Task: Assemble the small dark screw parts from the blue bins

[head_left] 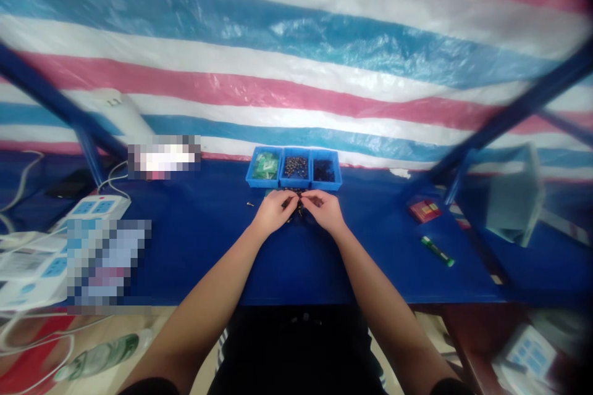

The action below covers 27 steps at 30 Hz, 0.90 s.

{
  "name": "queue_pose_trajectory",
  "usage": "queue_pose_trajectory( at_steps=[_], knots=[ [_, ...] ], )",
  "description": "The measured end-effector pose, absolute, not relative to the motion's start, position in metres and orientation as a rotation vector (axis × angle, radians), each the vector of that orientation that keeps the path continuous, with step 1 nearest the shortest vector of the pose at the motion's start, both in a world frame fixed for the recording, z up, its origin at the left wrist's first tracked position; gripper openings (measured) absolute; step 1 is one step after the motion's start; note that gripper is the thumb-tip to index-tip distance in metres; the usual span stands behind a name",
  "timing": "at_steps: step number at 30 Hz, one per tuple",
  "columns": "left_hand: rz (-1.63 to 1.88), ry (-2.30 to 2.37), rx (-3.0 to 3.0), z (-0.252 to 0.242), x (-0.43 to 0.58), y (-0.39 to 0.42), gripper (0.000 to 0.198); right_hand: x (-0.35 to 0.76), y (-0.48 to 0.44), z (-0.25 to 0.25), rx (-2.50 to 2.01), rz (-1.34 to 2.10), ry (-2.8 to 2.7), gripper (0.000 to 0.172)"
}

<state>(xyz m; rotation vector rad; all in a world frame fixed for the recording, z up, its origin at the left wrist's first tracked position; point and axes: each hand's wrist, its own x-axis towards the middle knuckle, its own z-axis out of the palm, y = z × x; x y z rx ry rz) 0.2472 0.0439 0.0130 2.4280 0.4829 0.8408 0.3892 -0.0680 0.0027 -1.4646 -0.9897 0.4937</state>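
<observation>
My left hand (275,211) and my right hand (325,210) meet just in front of three small blue bins, fingertips pinched close together. Whatever sits between the fingers is too small to make out. Under and around the fingertips lies a small pile of dark and brassy pieces (300,211), partly covered by the hands. The left bin (262,184) holds green packets (265,166). In the middle bin (295,184) are many small brass-and-black parts (296,166). Small black pieces (323,170) fill the right bin (327,186). One loose metal piece (250,204) lies left of my left hand.
On the blue table (194,247), a white power strip (95,205) with cables lies at left, beside a blurred-out flat object (115,265). At right are a red box (425,211) and a green tube (437,251). Blue frame bars slant on both sides before a striped sheet (296,89).
</observation>
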Motion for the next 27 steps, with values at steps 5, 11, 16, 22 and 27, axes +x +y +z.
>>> queue_pose_trajectory(
  at_steps=[5,11,16,22,27],
  knots=[
    [0.85,0.46,2.447,0.0124,0.2474,0.0442,0.022,0.3896,-0.0679,0.0002,-1.453,0.496,-0.982,0.024],
    [0.845,0.467,2.454,0.0122,0.2475,0.0447,0.021,0.3902,-0.0672,0.0012,-1.457,0.489,-0.993,0.024],
    [0.847,0.48,2.447,0.0122,0.2473,0.0446,0.022,0.39,-0.067,0.0024,-1.468,0.488,-1.002,0.024],
    [0.836,0.471,2.446,0.0137,0.2468,0.0438,0.021,0.3896,-0.0686,0.0049,-1.477,0.477,-1.006,0.023],
    [0.813,0.464,2.43,0.0144,0.2464,0.0443,0.021,0.3902,-0.0682,0.0058,-1.488,0.472,-0.993,0.022]
  ],
)
